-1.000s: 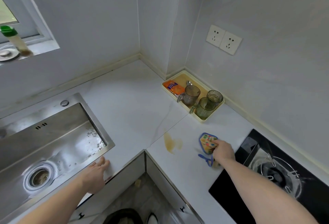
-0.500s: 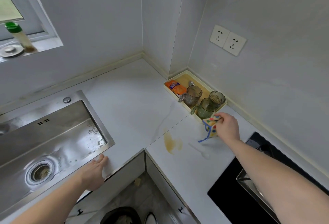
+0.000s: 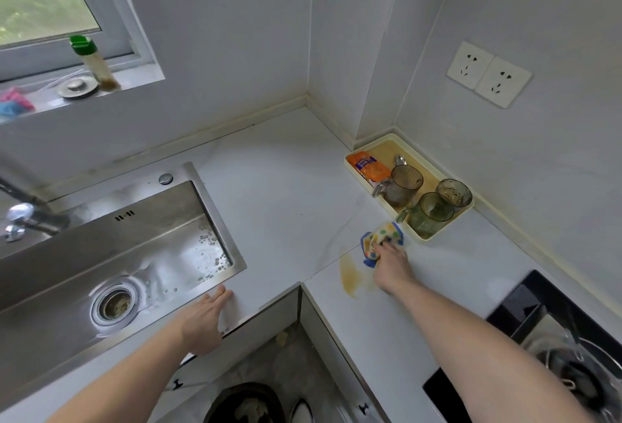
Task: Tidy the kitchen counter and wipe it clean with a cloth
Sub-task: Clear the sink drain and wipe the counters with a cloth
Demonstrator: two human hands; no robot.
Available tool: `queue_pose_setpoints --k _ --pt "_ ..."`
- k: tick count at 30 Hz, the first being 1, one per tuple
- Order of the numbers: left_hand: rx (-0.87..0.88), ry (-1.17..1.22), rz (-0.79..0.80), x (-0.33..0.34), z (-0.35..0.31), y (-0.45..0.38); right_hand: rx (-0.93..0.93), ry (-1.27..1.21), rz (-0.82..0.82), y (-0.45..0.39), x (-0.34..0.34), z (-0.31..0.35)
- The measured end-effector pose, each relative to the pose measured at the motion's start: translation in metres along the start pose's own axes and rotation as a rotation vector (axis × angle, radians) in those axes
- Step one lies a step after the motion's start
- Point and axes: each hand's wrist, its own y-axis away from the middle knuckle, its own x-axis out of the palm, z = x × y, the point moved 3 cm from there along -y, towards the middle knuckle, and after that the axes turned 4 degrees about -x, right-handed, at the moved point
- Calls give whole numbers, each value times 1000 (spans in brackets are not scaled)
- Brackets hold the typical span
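Your right hand [image 3: 392, 266] gripped the spotted cloth [image 3: 383, 241] against the counter [image 3: 286, 193]; your left hand [image 3: 205, 320] rested flat, fingers straight. Just left of the cloth, the brown spill [image 3: 350, 273] (the obvious job) remained unwiped.

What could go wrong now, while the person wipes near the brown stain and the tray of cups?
1. The right hand grips the spotted cloth close to the cream tray; a wide stroke may knock the green cup at the tray's near end.
2. The cloth lies beside the brown stain, not on it; wiping may smear the stain along the white counter.
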Motion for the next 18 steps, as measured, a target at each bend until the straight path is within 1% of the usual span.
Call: queue_pose_setpoints --k 4,10,14,18 --pt "14 17 -7 -1 -1 1 14 -15 -44 4 -9 -8" --pt "39 48 -105 8 2 13 -11 -6 -45 9 -5 -4" --pt "45 40 -130 11 9 25 -17 15 34 11 -6 11" --pt "18 52 -160 14 25 30 -87 26 139 -5 -5 46"
